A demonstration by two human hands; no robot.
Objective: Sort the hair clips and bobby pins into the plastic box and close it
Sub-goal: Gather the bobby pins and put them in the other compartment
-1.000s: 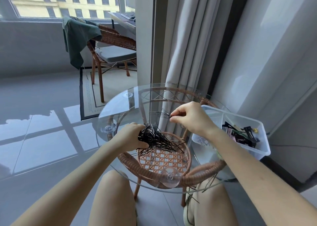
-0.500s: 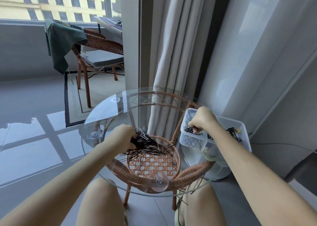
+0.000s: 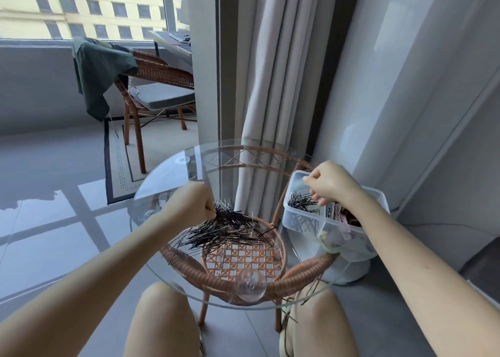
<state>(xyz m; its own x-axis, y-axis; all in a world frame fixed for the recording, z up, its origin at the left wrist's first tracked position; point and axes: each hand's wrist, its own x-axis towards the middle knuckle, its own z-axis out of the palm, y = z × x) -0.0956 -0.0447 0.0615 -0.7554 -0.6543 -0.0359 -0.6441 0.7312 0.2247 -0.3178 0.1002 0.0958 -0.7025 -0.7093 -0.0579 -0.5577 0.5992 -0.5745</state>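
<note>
Right now the left hand (image 3: 193, 202) is curled round one end of a fanned bunch of black bobby pins (image 3: 230, 229) lying on the round glass table (image 3: 167, 183), left of the clear plastic box (image 3: 297, 222) at the table's right edge. The right hand (image 3: 331, 184) hovers over the box's left compartment, above a smaller heap of pins (image 3: 300, 203). Its fingers bend downward, though whether they pinch anything cannot be told, and hair clips (image 3: 341, 215) fill the neighbouring compartment.
</note>
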